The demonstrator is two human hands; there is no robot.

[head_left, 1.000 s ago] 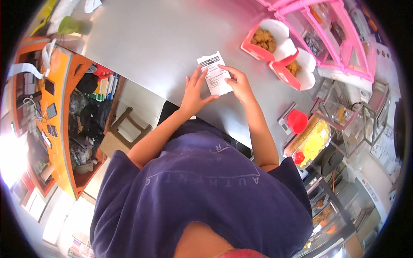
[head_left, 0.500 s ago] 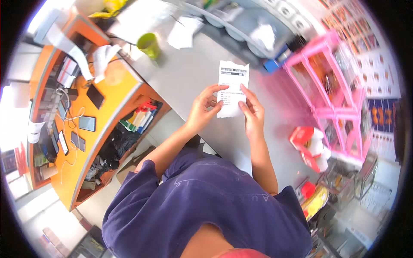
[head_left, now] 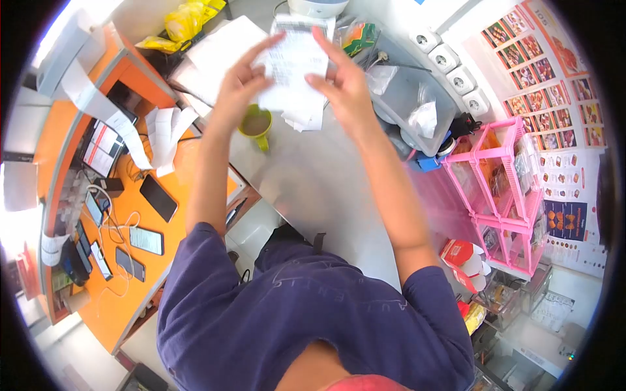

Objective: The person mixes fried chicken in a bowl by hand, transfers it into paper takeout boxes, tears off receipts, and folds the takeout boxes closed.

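A printed paper receipt (head_left: 297,65) is stretched between my two hands, high in the head view over the far end of the metal counter (head_left: 313,189). My left hand (head_left: 244,81) pinches its left edge, thumb and forefinger pointing inward. On the opposite edge, my right hand (head_left: 342,85) grips it the same way. The print is too blurred to read. Other white papers (head_left: 308,121) show just below the receipt. A green mug (head_left: 255,124) with a brownish drink stands near my left wrist.
At left, an orange desk (head_left: 163,228) carries several phones (head_left: 146,240), cables and a long paper strip (head_left: 117,124). A grey bin (head_left: 417,98) and a pink rack (head_left: 499,176) line the right side. A red and white carton (head_left: 464,264) sits by my right elbow.
Both hands have moved forward, away from my body, carrying the receipt from mid-counter to the far end near the stacked papers. The camera view has shifted too.
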